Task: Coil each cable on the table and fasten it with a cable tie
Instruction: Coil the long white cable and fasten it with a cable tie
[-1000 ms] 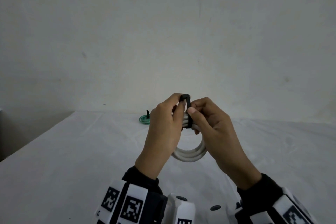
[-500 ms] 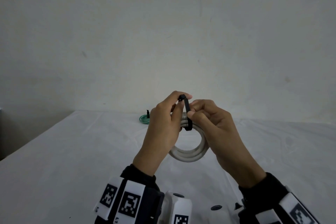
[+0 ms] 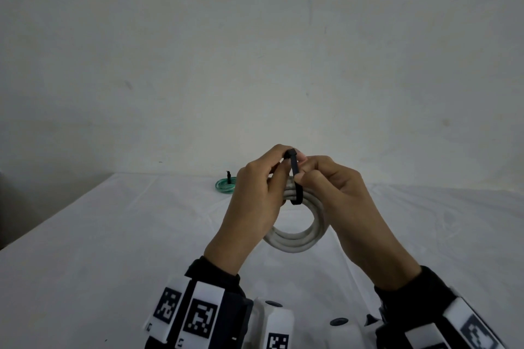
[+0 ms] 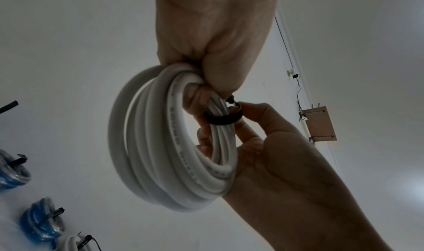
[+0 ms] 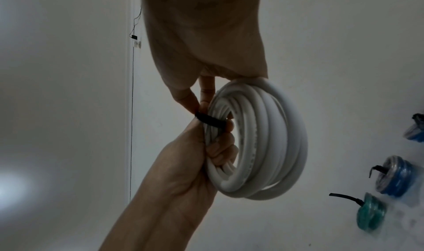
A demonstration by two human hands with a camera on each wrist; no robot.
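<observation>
Pinching a black strap [image 3: 295,178] round smooth white coiled cable [image 3: 295,238], both hands [image 3: 255,201].

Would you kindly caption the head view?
Both hands, left and right, close a black cable tie around a coiled white cable.

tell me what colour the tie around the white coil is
Black cable tie, clearest in the left wrist view.

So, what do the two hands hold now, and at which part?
Both grip the coiled white cable at its top; the left hand and right hand also pinch the black cable tie looped there.
</observation>
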